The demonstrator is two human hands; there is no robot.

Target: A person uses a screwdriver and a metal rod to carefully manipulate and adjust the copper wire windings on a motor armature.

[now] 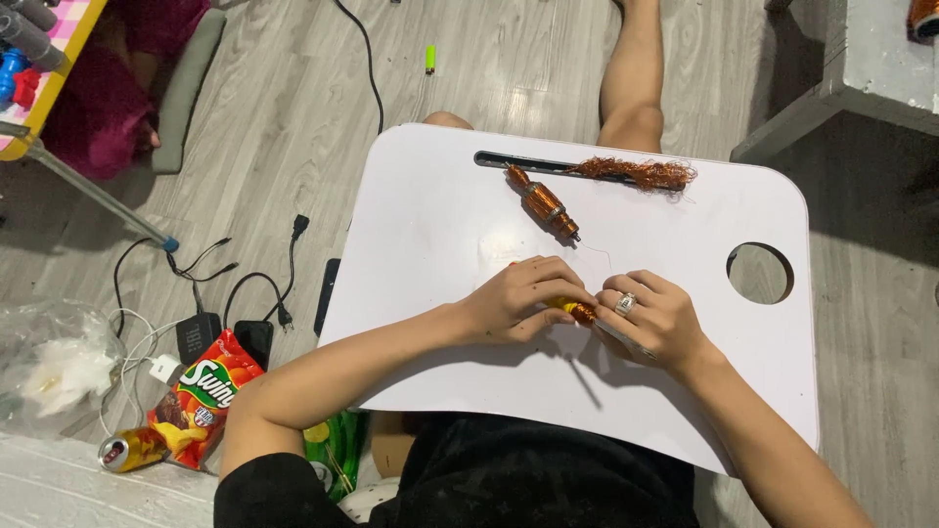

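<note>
A small copper-wound rotor (pixel 579 310) lay pinched between both hands over the white lap tray (pixel 440 235): the left hand (pixel 523 298) curled closed around one end, the right hand (pixel 657 318) gripping the other. Farther off lay a second rotor (pixel 543 203) and a tangle of copper wire (pixel 641 173).

A room at home, seen from the floor up: grey wood-look floorboards (pixel 293 108) spread out, and a white lap tray (pixel 440 225) sits across the person's bare legs. Left of the tray, a tangle of black cables and chargers (pixel 235 293) trails over the boards. Further left and nearer the person lie a red snack bag (pixel 205 391) and a tipped drink can (pixel 127 450). Beyond the tray's far edge there's a small green lighter (pixel 429 58). Lived-in, casual, no workbench.
</note>
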